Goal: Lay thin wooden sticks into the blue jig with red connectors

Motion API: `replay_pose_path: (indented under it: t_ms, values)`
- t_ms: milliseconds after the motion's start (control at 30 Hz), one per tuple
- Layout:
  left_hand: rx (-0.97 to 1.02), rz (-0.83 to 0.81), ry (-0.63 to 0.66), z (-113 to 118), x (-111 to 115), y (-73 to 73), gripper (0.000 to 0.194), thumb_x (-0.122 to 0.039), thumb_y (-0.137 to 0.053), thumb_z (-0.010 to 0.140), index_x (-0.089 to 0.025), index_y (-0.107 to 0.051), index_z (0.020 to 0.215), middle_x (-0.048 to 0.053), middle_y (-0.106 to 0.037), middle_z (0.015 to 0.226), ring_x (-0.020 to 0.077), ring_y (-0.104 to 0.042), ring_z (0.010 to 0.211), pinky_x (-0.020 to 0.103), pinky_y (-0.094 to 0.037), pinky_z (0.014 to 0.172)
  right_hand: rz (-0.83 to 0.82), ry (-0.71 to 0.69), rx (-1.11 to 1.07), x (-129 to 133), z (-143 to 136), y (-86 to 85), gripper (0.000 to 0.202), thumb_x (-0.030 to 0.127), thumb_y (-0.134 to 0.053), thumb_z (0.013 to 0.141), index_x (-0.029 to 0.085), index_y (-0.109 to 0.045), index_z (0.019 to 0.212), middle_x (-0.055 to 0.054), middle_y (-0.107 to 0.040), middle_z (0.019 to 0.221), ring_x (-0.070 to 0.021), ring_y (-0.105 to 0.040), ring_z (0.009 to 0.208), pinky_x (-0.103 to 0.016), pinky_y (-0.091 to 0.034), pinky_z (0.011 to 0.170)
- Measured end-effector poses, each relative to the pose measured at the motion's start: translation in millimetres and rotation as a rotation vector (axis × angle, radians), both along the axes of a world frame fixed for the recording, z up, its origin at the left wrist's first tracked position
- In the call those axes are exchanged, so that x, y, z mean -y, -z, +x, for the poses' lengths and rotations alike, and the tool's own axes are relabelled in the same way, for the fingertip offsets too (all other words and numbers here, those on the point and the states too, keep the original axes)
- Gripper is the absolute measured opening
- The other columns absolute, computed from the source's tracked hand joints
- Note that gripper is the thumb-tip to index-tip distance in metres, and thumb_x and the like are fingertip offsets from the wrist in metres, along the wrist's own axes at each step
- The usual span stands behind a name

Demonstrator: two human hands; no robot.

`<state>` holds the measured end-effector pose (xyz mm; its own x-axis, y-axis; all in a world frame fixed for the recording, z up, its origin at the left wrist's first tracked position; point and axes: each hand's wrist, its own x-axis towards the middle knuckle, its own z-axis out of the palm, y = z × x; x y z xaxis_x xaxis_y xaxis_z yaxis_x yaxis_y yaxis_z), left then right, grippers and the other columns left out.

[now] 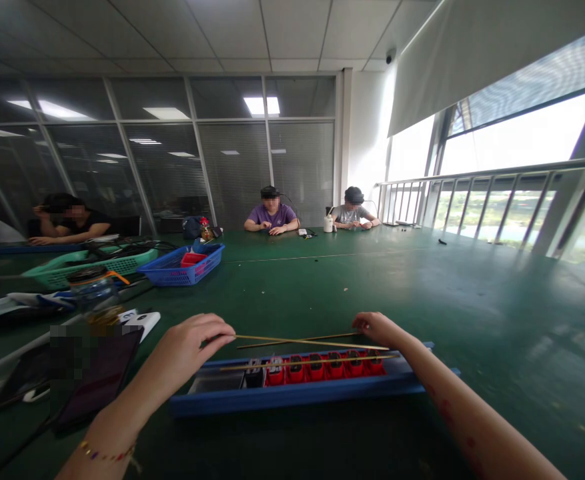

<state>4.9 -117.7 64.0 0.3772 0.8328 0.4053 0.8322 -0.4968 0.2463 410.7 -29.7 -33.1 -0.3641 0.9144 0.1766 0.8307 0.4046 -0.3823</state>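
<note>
Pinched between the thumb and fingers of my left hand point(199, 340) is one end of a thin wooden stick point(302, 341), which slants rightward above the back of a long blue tray point(302, 395). My right hand point(376, 327) is closed at the end of a second thin stick point(292, 341); the two sticks cross. Another stick point(265, 365) rests lengthwise over the tray. Inside the tray stand several small red containers point(296, 377) in a row, with dark contents I cannot make out. A black container point(253, 377) is at the row's left end.
At the left are a dark tablet-like device point(99, 380), a lidded jar point(92, 290), a green basket point(67, 270) and a blue basket point(179, 273) with a red box inside. Other people sit across the green table point(282, 293). A white bottle point(328, 223) stands at the far side.
</note>
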Motion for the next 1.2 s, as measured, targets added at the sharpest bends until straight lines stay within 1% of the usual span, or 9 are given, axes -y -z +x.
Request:
replay_pose_path:
  t_ms: [133, 233, 333, 433, 600, 733, 900, 1100, 1200]
  values:
    - [-0.067, 0.003, -0.042, -13, -11, -9.8, 0.026, -0.043, -0.047, 0.077, -0.027, -0.066, 0.081, 0.000, -0.063, 0.088, 0.0191, -0.055, 0.082, 0.023, -0.037, 0.072, 0.001, 0.033, -0.029, 1, 1, -0.2, 0.027, 0.017, -0.041, 0.077, 0.019, -0.061, 0.095, -0.004, -0.066, 0.078, -0.0165, -0.060, 0.073, -0.025, -0.043, 0.066]
    - [-0.126, -0.077, -0.038, -16, -22, -5.2, 0.023, -0.040, -0.047, 0.077, -0.027, -0.066, 0.078, 0.000, -0.064, 0.084, 0.0178, -0.057, 0.076, 0.022, -0.037, 0.066, -0.023, 0.049, -0.073, 2, -1, -1.3, 0.029, 0.022, -0.035, 0.083, 0.018, -0.057, 0.102, -0.004, -0.067, 0.076, -0.0165, -0.060, 0.073, -0.026, -0.043, 0.068]
    - [-0.151, -0.165, -0.036, -12, -33, 9.0, 0.021, -0.037, -0.049, 0.075, -0.025, -0.066, 0.074, 0.001, -0.064, 0.079, 0.0173, -0.057, 0.072, 0.022, -0.036, 0.063, -0.031, 0.000, -0.074, 4, -3, -3.4, 0.032, 0.036, -0.040, 0.083, 0.020, -0.057, 0.104, -0.004, -0.067, 0.079, -0.0171, -0.060, 0.073, -0.026, -0.043, 0.066]
    - [-0.147, -0.263, -0.037, -2, -45, 27.9, 0.018, -0.034, -0.051, 0.074, -0.023, -0.065, 0.072, 0.001, -0.064, 0.076, 0.0168, -0.058, 0.070, 0.022, -0.037, 0.060, -0.079, -0.101, -0.026, 5, -5, -5.6, 0.035, 0.045, -0.054, 0.072, 0.021, -0.063, 0.097, -0.004, -0.066, 0.083, -0.0172, -0.060, 0.074, -0.025, -0.044, 0.066]
    - [-0.178, -0.397, -0.006, 14, -64, 55.3, 0.012, -0.029, -0.055, 0.070, -0.022, -0.064, 0.070, 0.000, -0.066, 0.073, 0.0157, -0.059, 0.070, 0.021, -0.039, 0.058, -0.051, -0.131, 0.055, 1, -6, -5.4, 0.025, 0.036, -0.058, 0.068, 0.022, -0.068, 0.087, -0.004, -0.066, 0.083, -0.0171, -0.059, 0.075, -0.024, -0.044, 0.068]
    - [-0.183, -0.398, 0.003, 23, -74, 64.2, 0.010, -0.027, -0.056, 0.069, -0.022, -0.064, 0.069, 0.000, -0.066, 0.074, 0.0159, -0.060, 0.070, 0.022, -0.039, 0.060, -0.067, -0.105, 0.055, -1, -6, -3.2, 0.019, 0.026, -0.056, 0.069, 0.021, -0.069, 0.082, -0.002, -0.067, 0.076, -0.0152, -0.059, 0.070, -0.023, -0.045, 0.065]
    - [-0.149, -0.349, -0.003, 27, -65, 54.1, 0.017, -0.032, -0.049, 0.075, -0.023, -0.064, 0.077, 0.001, -0.065, 0.083, 0.0167, -0.058, 0.078, 0.022, -0.038, 0.064, -0.082, -0.080, 0.059, -2, -5, -2.2, 0.021, 0.021, -0.053, 0.068, 0.021, -0.069, 0.082, -0.002, -0.067, 0.076, -0.0148, -0.060, 0.069, -0.022, -0.045, 0.065]
    - [-0.091, -0.346, 0.068, 28, -16, 19.2, 0.028, -0.044, -0.044, 0.079, -0.024, -0.064, 0.079, 0.000, -0.064, 0.080, 0.0152, -0.057, 0.072, 0.020, -0.035, 0.060, -0.072, -0.090, 0.052, -1, -5, -2.6, 0.022, 0.020, -0.052, 0.068, 0.021, -0.069, 0.082, -0.002, -0.068, 0.077, -0.0151, -0.060, 0.070, -0.022, -0.045, 0.066]
    - [-0.101, -0.374, 0.084, 26, 3, 14.4, 0.022, -0.041, -0.048, 0.077, -0.024, -0.063, 0.078, -0.002, -0.063, 0.077, 0.0147, -0.056, 0.070, 0.019, -0.034, 0.058, -0.077, -0.078, 0.055, 0, -5, -2.7, 0.022, 0.020, -0.052, 0.068, 0.021, -0.069, 0.082, -0.002, -0.068, 0.077, -0.0153, -0.060, 0.070, -0.023, -0.045, 0.066]
